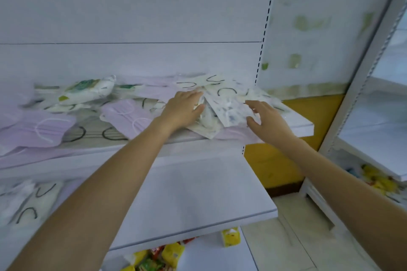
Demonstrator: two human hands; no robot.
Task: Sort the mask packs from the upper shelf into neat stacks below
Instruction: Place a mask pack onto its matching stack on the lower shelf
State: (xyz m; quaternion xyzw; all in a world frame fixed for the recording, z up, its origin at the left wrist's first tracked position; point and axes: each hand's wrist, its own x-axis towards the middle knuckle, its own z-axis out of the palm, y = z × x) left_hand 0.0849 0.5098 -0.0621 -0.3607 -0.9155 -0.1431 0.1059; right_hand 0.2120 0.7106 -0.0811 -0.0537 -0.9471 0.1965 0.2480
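Slippage is the main risk: a loose heap of white, grey-speckled plastic mask packs (229, 112) is piled crookedly near the right end of the white metal upper shelf (305, 126), with one corner jutting past the front edge. The left hand (185, 109) is laid flat on the heap, fingers straight, nothing gripped. The right hand (264, 120) is spread open against the top pack's edge, not closed round it. If only that pack is drawn out, the slick packs beneath could be dragged off, past the white lower shelf (198, 191), onto the tiled floor (275, 248). Lilac mask packs (125, 116) just beside could be swept along and the sorts mixed.
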